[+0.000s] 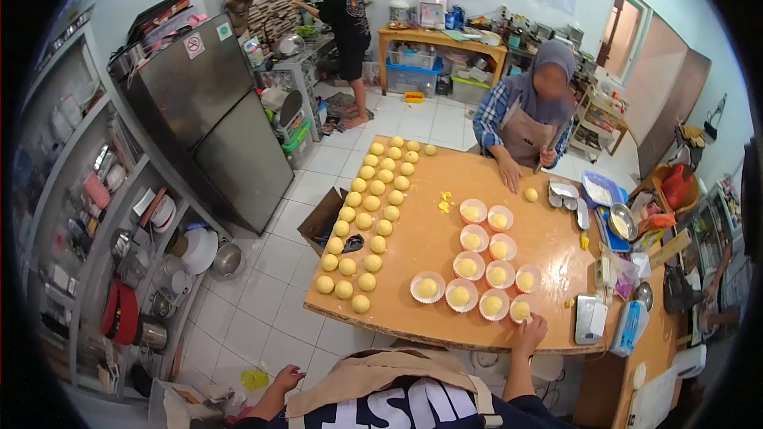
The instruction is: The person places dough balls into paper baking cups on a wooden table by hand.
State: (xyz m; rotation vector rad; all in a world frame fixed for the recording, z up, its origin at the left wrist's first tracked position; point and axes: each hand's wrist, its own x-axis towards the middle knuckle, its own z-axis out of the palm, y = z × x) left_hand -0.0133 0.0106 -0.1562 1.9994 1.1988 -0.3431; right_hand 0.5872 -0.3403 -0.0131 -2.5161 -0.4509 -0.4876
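Note:
My right hand (530,334) is at the table's near edge, its fingers at the rim of a white paper cup (520,309) with a yellow dough ball inside. Several more paper cups (469,265), each holding dough, stand in rows beyond and to the left of it. My left hand (288,377) hangs away from the table at lower left, with nothing visible in it and its fingers loosely bent apart. Along the table's left side, several bare dough balls (371,202) lie in rows.
Across the wooden table (413,226), a co-worker (531,111) holds a tool near one dough ball (531,195). Metal moulds (564,191), a scale (590,319) and a wipes pack (629,326) lie right. Another person (347,20) stands behind, past the fridge (211,103).

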